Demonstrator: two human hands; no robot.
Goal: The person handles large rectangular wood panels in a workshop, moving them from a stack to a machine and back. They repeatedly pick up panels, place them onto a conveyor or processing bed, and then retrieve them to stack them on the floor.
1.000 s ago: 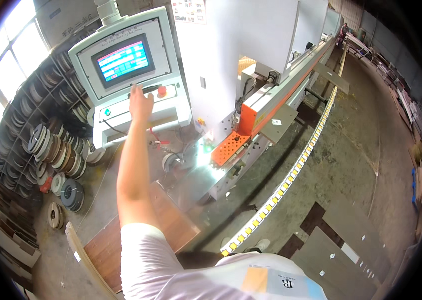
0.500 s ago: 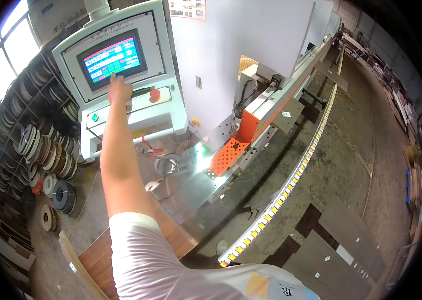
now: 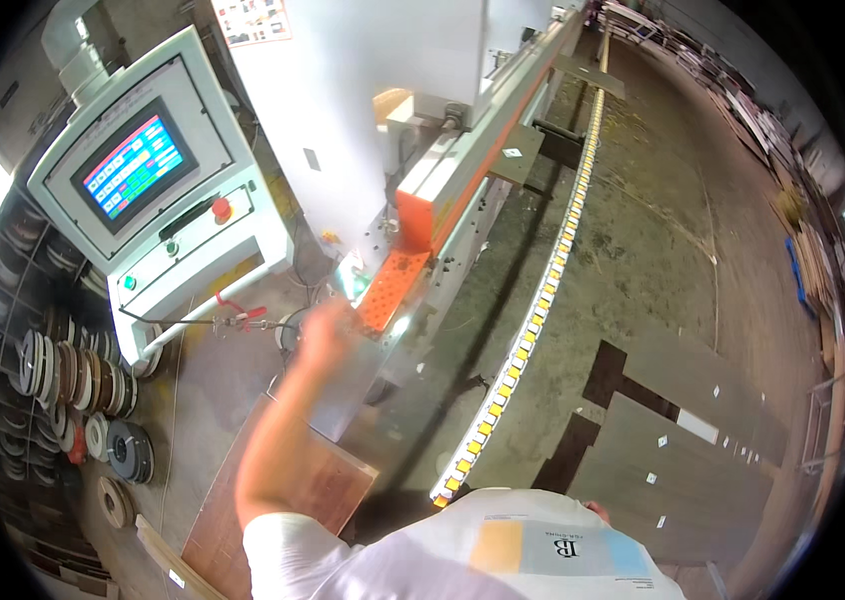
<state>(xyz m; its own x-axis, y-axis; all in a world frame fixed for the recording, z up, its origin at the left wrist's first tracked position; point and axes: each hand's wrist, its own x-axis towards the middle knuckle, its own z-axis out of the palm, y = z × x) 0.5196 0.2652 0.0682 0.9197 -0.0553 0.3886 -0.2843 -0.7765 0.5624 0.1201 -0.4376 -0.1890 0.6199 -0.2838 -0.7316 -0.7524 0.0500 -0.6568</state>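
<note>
My left hand [image 3: 328,338] is stretched forward, smeared by motion, in front of the perforated orange plate [image 3: 393,290] of a long machine. Whether its fingers are open or closed does not show, nor whether it touches the bright metal table [image 3: 353,395] beneath it. To its left stands a pale control panel [image 3: 178,130] with a lit touchscreen [image 3: 136,168], a red knob [image 3: 222,209] and green buttons. A small patch of skin [image 3: 598,511] shows at the right edge of my shirt; I cannot make out the fingers of my right hand.
A long rail with yellow and white blocks [image 3: 528,342] runs along the machine's right. Rolls of edge banding [image 3: 78,375] fill the left side. A brown board [image 3: 238,495] lies low at left, and grey panels [image 3: 678,465] lie on the right. A red-handled air gun [image 3: 240,315] hangs by the console.
My left hand has left the touchscreen and moved right and down, toward the orange plate. The view has turned right, so the panel now sits farther left.
</note>
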